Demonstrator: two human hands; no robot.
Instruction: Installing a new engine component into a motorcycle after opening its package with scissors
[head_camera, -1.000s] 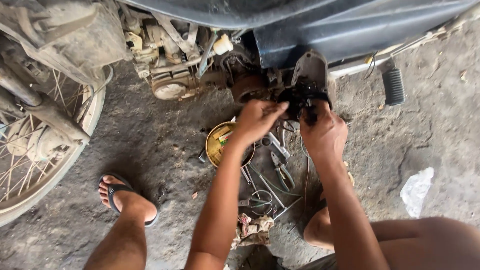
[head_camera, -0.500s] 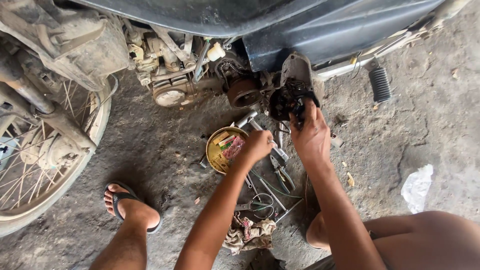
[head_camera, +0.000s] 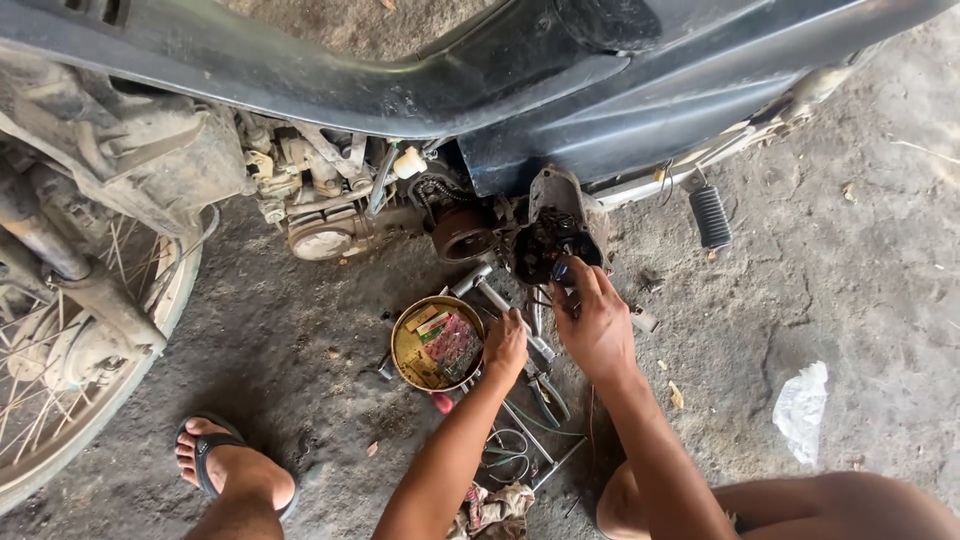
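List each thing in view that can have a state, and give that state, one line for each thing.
Left hand: closed on a metal socket wrench, above the tools on the ground.
Right hand: fingers on the dark engine part, grip not clear.
Round tin: open, holding small packets and parts.
Motorcycle footpeg: sticking out, bare.
Spoked wheel: mounted, resting on the ground.
Sandal: worn on the foot.

Dirt floor, round tin, scattered tools
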